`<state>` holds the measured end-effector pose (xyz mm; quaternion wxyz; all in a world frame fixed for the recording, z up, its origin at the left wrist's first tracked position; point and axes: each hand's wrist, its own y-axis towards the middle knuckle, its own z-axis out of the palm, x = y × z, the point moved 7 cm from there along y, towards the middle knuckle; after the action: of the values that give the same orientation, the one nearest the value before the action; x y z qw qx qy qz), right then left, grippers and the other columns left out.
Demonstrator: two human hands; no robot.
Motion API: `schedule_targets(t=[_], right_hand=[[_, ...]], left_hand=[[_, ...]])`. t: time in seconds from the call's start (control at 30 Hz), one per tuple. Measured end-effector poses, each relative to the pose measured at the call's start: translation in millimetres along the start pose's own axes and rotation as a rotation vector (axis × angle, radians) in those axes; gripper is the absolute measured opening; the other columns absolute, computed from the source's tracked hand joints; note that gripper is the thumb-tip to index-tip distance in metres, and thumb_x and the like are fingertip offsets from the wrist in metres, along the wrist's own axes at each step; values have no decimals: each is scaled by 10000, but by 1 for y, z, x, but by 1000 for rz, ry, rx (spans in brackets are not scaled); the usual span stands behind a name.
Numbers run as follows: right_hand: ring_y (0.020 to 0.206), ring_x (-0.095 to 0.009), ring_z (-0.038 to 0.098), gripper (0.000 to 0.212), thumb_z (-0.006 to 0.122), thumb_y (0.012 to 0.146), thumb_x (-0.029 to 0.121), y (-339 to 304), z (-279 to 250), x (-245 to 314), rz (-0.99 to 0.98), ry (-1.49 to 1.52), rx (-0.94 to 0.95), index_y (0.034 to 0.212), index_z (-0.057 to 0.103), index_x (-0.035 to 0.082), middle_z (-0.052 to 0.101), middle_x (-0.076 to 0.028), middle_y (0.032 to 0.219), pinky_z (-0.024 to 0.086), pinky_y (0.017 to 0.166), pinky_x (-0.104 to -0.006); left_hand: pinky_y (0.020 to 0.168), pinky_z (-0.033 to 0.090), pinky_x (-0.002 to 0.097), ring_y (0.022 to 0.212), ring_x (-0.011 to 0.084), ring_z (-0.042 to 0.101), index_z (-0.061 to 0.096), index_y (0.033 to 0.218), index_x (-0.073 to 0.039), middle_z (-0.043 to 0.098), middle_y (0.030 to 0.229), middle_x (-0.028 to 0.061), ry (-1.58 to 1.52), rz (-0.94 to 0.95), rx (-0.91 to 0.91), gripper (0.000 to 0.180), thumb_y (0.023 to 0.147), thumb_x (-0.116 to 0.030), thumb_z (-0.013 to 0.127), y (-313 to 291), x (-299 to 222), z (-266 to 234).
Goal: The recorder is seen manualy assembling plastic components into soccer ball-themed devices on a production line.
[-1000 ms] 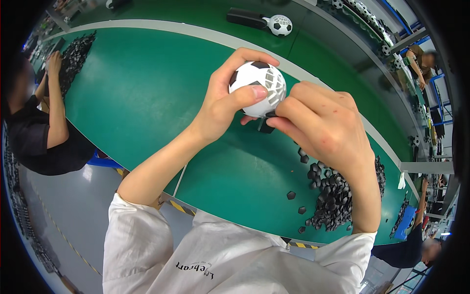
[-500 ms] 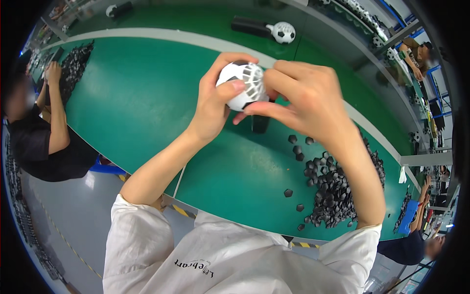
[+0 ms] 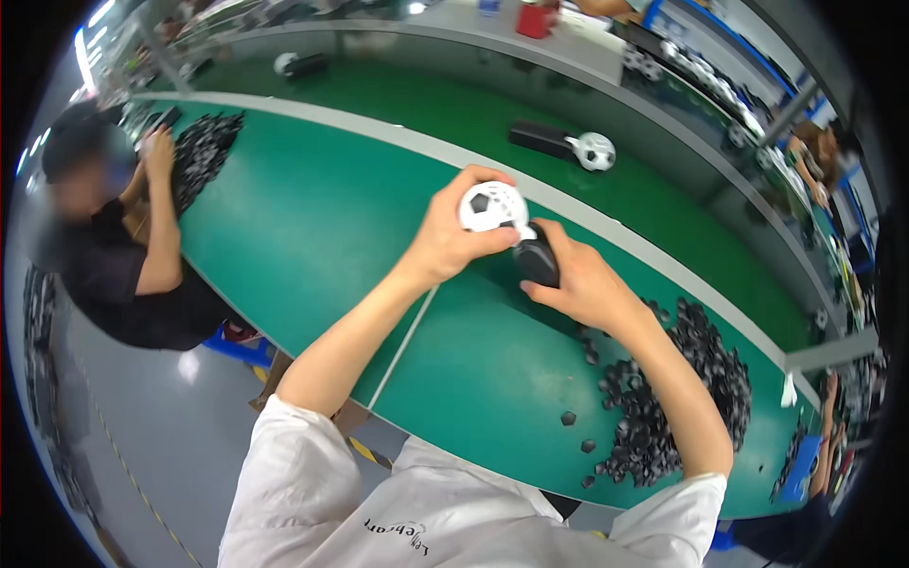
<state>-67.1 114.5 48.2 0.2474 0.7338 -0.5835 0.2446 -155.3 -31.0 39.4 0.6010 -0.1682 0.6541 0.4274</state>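
Observation:
My left hand (image 3: 443, 227) is closed round a white ball (image 3: 490, 204) with black pentagon patches, like a small football. Its thumb presses on the ball's near side. From the ball's lower right runs a thick black handle (image 3: 536, 262), joined by a short white neck. My right hand (image 3: 589, 289) wraps this handle, thumb on the near side and fingers behind. Ball and handle make one football-shaped device, held in the air over the green table (image 3: 473, 369). Nearest my right forearm lies a heap of small black pentagon pieces (image 3: 705, 379), several of them loose at its edge.
Beyond the table's pale rim (image 3: 379, 130) runs a green belt (image 3: 436, 142) carrying a similar football-shaped device (image 3: 595, 151) and another farther left. A person (image 3: 104, 246) sits at the left beside a dark heap (image 3: 208, 151). A blue bin (image 3: 801, 464) stands at the far right.
My right hand has gone from the ball's right side to the black handle and grips it. The ball has turned, with its slotted face now mostly away. The view has shifted too.

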Motion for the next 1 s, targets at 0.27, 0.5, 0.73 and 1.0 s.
schedule_targets(t=[0.27,0.5,0.73,1.0], right_hand=[[992,-432,667,608,739,816,272,-12,-127,-80,-148,-362,-541,1327,522,23,661,-240,1143,554,850,-469],[1165,-457,611,855,720,882,476,-141,-217,-345,840,-880,-534,1467,333,-13,563,-296,1335,511,971,-539],[1192,-439,605,717,635,939,487,-153,-221,-277,584,-561,-447,1508,417,110,611,-240,1322,491,1009,-521],[1354,-381,500,620,692,934,377,-428,-178,-149,695,-425,-662,1437,530,52,551,-208,1437,386,1138,-443]], left_hand=[[667,499,220,822,100,631,534,1410,-33,641,1215,118,432,62,-24,603,846,-85,742,-12,16,8],[623,482,227,745,94,616,636,1262,-33,663,1120,72,505,148,131,388,878,-11,690,6,43,68],[705,521,247,798,108,609,659,1158,-1,659,1026,57,664,95,102,235,928,-40,632,-5,50,25],[858,515,358,1045,281,635,666,1158,-24,650,1155,131,731,207,275,387,781,-108,691,-20,20,92]])
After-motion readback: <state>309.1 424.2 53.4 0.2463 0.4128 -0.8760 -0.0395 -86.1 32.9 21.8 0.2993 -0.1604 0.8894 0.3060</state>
